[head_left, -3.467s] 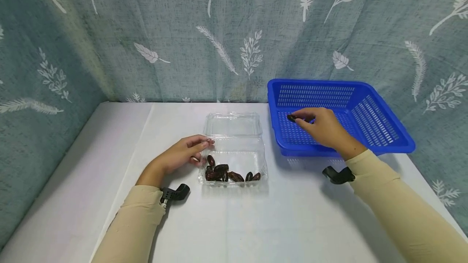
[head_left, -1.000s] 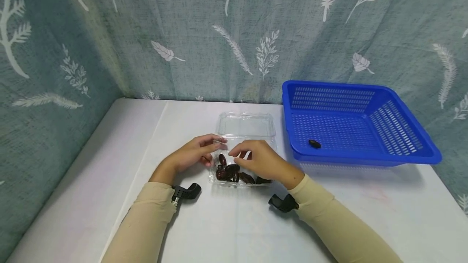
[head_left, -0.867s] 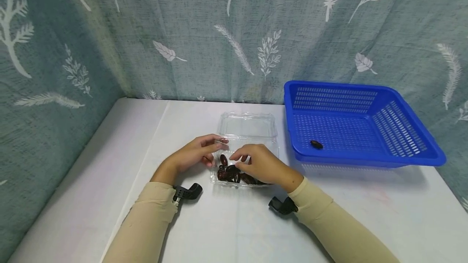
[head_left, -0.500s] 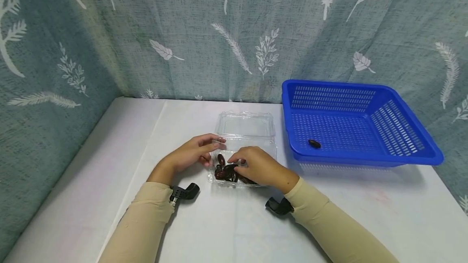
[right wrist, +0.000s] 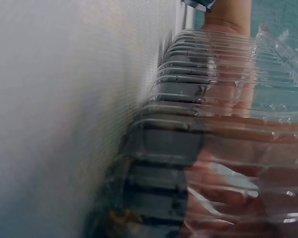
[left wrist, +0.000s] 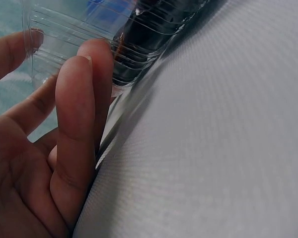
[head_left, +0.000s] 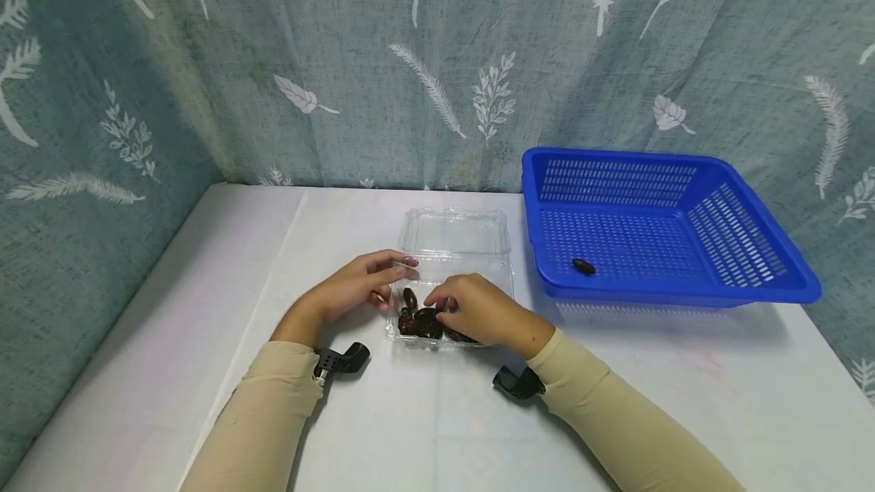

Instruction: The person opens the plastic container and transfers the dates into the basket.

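A clear hinged plastic container (head_left: pixel 454 231) lies with its lid folded back in the head view. Several dark brown dates (head_left: pixel 410 298) are in the near part of its base. My left hand (head_left: pixel 345 288) holds the container's left side near the hinge, and its fingertips (left wrist: pixel 75 74) show against the ribbed plastic in the left wrist view. My right hand (head_left: pixel 487 314) reaches into the base, thumb and fingers bent down over the dates. The hand hides the dates beneath it, and a pinched date cannot be made out. The right wrist view sees the fingers blurred through the wall.
To the right of the container stands a blue perforated basket (head_left: pixel 673 296) with a single date (head_left: pixel 583 266) near its front left corner. A white cloth (head_left: pixel 410 416) covers the table. A leaf-patterned curtain (head_left: pixel 355 143) hangs along the back.
My right hand has let go of a date in the basket, moved left to the container and lowered among the dates. My left hand has stayed at the container's side. The head view has shifted slightly.
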Demonstrator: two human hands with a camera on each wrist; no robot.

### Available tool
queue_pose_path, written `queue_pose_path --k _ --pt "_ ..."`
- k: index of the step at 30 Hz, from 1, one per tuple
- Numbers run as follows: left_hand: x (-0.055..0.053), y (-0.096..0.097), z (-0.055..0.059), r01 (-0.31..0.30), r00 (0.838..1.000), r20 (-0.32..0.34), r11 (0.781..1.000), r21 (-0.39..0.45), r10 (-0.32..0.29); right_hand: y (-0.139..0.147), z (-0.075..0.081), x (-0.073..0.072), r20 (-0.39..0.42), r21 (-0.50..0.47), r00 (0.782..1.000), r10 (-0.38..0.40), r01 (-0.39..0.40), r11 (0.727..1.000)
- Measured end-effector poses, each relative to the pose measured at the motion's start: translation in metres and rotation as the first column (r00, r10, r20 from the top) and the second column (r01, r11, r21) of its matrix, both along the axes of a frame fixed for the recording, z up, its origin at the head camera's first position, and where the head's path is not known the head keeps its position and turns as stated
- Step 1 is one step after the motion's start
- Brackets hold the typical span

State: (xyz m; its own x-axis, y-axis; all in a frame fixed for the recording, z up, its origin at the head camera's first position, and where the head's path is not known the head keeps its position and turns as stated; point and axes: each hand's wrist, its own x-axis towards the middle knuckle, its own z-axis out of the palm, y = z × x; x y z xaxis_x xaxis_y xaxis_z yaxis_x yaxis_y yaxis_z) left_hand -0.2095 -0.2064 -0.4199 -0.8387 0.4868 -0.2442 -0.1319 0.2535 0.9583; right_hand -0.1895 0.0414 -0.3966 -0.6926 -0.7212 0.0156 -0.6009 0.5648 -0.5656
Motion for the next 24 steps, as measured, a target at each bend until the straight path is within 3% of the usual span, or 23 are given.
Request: queue_pose_path --k 12,24 --pt "0.0016 0.0004 -0.0009 -0.007 1.0 0.006 1.0 0.001 0.007 -0.0001 -0.0014 0.0003 0.005 0.061 1.0 -0.006 0.006 0.998" --pt "0.0008 0.001 0.0009 -0.007 1.0 0.005 1.0 0.008 0.007 0.0003 0.0004 0.0001 0.009 0.028 1.0 -0.008 0.008 1.0"
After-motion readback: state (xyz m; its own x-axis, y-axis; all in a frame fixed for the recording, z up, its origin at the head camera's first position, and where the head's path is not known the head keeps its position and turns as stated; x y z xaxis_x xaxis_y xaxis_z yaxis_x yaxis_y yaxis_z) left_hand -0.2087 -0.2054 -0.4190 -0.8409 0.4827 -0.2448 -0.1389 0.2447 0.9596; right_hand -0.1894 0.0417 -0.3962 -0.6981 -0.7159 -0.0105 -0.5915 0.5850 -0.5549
